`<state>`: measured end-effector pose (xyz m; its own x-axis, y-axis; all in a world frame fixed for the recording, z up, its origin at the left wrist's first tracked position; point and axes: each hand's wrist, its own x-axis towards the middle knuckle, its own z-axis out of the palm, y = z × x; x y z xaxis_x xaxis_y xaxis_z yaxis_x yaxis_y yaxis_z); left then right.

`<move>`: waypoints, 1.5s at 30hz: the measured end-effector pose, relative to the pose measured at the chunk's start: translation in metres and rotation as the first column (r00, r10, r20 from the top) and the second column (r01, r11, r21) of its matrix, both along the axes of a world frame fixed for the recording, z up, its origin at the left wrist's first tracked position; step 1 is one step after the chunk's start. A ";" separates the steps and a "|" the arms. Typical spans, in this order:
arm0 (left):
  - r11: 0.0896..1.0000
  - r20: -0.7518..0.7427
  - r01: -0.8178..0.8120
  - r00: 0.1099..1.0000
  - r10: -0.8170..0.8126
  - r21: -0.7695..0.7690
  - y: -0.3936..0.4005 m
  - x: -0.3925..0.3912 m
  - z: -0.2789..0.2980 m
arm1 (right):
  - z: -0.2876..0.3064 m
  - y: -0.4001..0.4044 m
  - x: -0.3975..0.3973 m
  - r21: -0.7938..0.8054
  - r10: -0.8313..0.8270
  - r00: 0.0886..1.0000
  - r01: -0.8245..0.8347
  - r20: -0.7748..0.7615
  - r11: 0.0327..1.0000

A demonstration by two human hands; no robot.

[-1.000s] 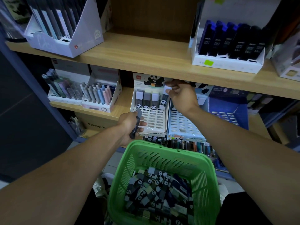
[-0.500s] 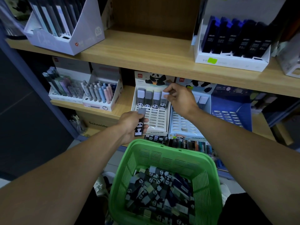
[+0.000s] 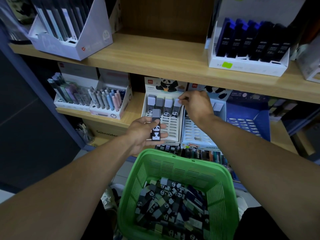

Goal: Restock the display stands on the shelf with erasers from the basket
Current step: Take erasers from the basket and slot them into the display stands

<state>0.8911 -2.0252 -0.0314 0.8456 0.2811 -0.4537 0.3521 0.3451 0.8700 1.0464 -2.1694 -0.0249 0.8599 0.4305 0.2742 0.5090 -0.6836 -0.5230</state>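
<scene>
Green plastic fills the foreground: a slotted basket (image 3: 178, 170) sits low in front of the person, heaped with loose panda-print erasers (image 3: 171, 201). Just beyond its far rim, the left hand (image 3: 143, 132) holds one eraser (image 3: 156, 127) upright, the grip closed around its dark panda sleeve with the thumb pressed across the front and the grey end pointing up. That eraser stands in front of the lower slots of the white display stand (image 3: 171, 129) on the middle shelf (image 3: 131, 118). Farther in, the right hand (image 3: 197, 106) reaches to the stand's top row, its fingertips pinching the white end of the eraser in the row's right slot (image 3: 176, 105); three more erasers fill the slots to the left of it. A second, pale blue display stand (image 3: 195, 132) sits touching the first on its right, mostly bare slots with a few erasers at the back, and a dark blue stand (image 3: 247, 118) lies beyond that. To the left on the same shelf stand boxes of pastel pens (image 3: 109, 101). On the upper shelf (image 3: 155, 56) rest a white pen box (image 3: 72, 42) and a tray of dark lead cases (image 3: 249, 44).
</scene>
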 end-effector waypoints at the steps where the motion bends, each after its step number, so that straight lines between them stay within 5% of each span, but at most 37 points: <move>1: 1.000 -0.005 0.021 1.000 -0.021 0.020 0.000 0.000 0.001 | 0.000 0.001 0.001 -0.008 -0.002 1.000 0.002 -0.007 1.000; 11: 0.997 -0.006 0.065 0.998 -0.065 0.044 -0.005 0.003 -0.003 | -0.002 0.003 0.002 -0.107 0.031 0.999 -0.033 -0.020 0.994; 14: 0.997 0.009 0.072 0.997 -0.073 0.037 -0.006 0.004 -0.003 | 0.005 -0.003 -0.003 0.010 0.032 0.999 -0.032 0.004 0.999; 17: 0.996 0.031 0.085 0.996 -0.086 0.026 -0.012 0.006 0.000 | 0.012 -0.012 -0.013 0.222 0.113 0.968 -0.062 -0.225 0.973; 21: 0.988 0.028 0.142 0.989 -0.144 0.057 -0.028 0.010 0.002 | 0.019 -0.026 -0.029 0.358 0.259 0.786 -0.052 -0.561 0.932; 29: 0.985 0.027 0.164 0.986 -0.166 0.057 -0.062 0.019 0.000 | 0.019 -0.060 -0.028 0.416 0.260 0.642 0.102 -0.721 0.904; 31: 0.974 0.042 0.101 0.993 -0.112 0.204 -0.064 0.022 -0.005 | 0.019 -0.067 -0.021 0.462 0.225 0.678 0.189 -0.700 0.867; 34: 0.770 0.066 0.077 0.986 -0.153 0.633 -0.060 0.024 -0.013 | 0.015 -0.075 -0.013 0.473 0.097 0.824 0.220 -0.559 0.853; 36: 0.584 -0.022 0.203 0.953 -0.301 0.786 -0.057 0.021 -0.016 | 0.007 -0.079 -0.011 0.437 0.044 0.912 0.152 -0.408 0.887; 41: 0.196 -0.309 0.467 0.791 -0.528 0.862 -0.057 0.020 -0.031 | 0.003 -0.074 -0.014 0.329 0.007 0.970 0.076 -0.245 0.941; 45: 0.083 -0.403 0.519 0.747 -0.529 0.851 -0.060 0.022 -0.036 | 0.002 -0.066 -0.014 0.294 -0.002 0.986 0.051 -0.166 0.954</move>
<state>0.9127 -2.0849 -0.0676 0.9662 -0.0404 -0.2545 0.0796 -0.8925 0.4440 1.0322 -2.2350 -0.0233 0.9132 0.3277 0.2424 0.3848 -0.4972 -0.7777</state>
